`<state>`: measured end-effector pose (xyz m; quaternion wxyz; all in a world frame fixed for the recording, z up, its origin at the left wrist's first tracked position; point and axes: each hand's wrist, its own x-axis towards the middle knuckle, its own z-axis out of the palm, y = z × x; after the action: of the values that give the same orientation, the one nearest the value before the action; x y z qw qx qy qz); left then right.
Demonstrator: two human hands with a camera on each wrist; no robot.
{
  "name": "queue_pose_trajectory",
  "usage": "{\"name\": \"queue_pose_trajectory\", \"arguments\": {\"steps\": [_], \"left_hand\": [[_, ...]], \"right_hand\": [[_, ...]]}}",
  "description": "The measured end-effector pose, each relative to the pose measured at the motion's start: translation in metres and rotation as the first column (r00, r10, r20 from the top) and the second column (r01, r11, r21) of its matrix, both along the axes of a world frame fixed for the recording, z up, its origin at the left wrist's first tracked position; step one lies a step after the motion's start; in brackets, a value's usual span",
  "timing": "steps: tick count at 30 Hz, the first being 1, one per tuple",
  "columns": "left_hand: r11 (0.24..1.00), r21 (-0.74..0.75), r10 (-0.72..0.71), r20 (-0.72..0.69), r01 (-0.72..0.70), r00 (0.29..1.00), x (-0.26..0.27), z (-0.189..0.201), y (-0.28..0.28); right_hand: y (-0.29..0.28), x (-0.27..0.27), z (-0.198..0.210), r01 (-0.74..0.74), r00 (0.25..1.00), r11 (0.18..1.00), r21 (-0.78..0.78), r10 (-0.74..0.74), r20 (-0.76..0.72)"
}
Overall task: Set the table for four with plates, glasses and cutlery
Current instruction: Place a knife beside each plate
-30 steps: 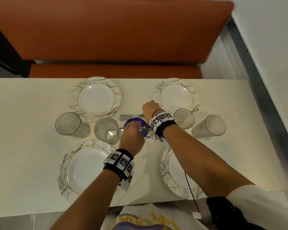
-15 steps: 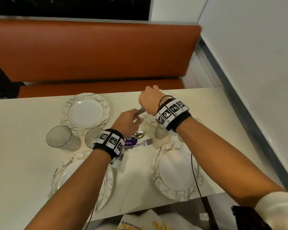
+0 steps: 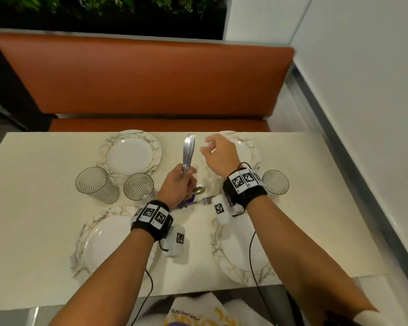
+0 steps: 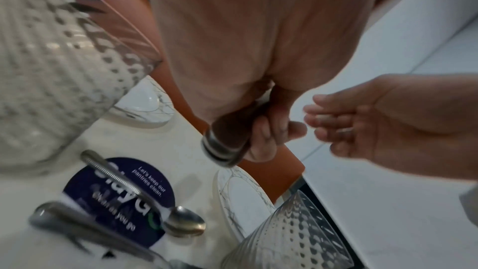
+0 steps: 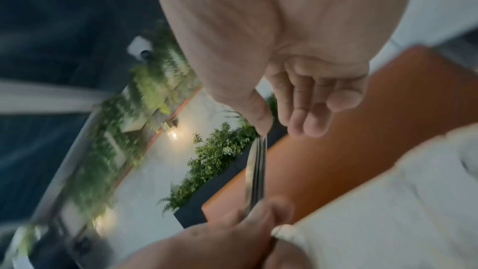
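Note:
My left hand (image 3: 186,175) grips a bundle of silver knives (image 3: 189,152) by the handles and holds it upright above the table's middle. The stacked handle ends (image 4: 222,150) stick out below my fist (image 4: 258,130). My right hand (image 3: 207,147) hovers just right of the blade tips with relaxed fingers and holds nothing; the knives (image 5: 256,171) rise toward its thumb (image 5: 258,122). A spoon (image 3: 199,189) and a fork (image 3: 204,200) lie on a purple round sticker (image 4: 124,191). Four marble-rimmed plates sit at the corners: far left (image 3: 131,152), far right (image 3: 245,147), near left (image 3: 104,243), near right (image 3: 240,252).
Two ribbed glasses (image 3: 94,184) (image 3: 139,187) stand between the left plates, another glass (image 3: 276,182) beyond my right wrist. An orange bench (image 3: 151,78) runs behind the cream table (image 3: 33,208). A white wall (image 3: 363,90) closes the right side.
The knife bundle has come up off the table and now stands upright in my left hand alone. My right hand has let go of it and opened beside it.

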<state>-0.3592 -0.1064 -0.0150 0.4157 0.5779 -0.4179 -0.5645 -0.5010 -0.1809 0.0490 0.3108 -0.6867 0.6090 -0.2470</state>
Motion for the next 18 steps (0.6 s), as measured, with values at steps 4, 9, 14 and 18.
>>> {"name": "queue_pose_trajectory", "arguments": {"steps": [4,9,14,18], "left_hand": [[0.995,0.023,0.099,-0.058,-0.098,0.993,-0.013,0.006,0.025],[0.985,0.079,0.163,-0.155,-0.152,0.974,-0.021,-0.008,0.052],[0.973,0.125,0.217,-0.229,-0.192,0.949,-0.022,-0.011,0.077],[0.957,0.142,0.266,-0.087,-0.252,0.960,-0.004,-0.027,0.098]], "right_hand": [[0.025,0.005,-0.025,-0.174,0.985,0.967,0.185,0.175,0.009],[0.048,-0.001,-0.048,-0.165,0.967,0.960,0.225,0.113,0.227],[0.060,-0.002,-0.066,-0.175,0.948,0.938,0.300,0.078,0.310],[0.070,0.002,-0.079,-0.062,0.918,0.940,0.336,-0.079,0.388]]}}
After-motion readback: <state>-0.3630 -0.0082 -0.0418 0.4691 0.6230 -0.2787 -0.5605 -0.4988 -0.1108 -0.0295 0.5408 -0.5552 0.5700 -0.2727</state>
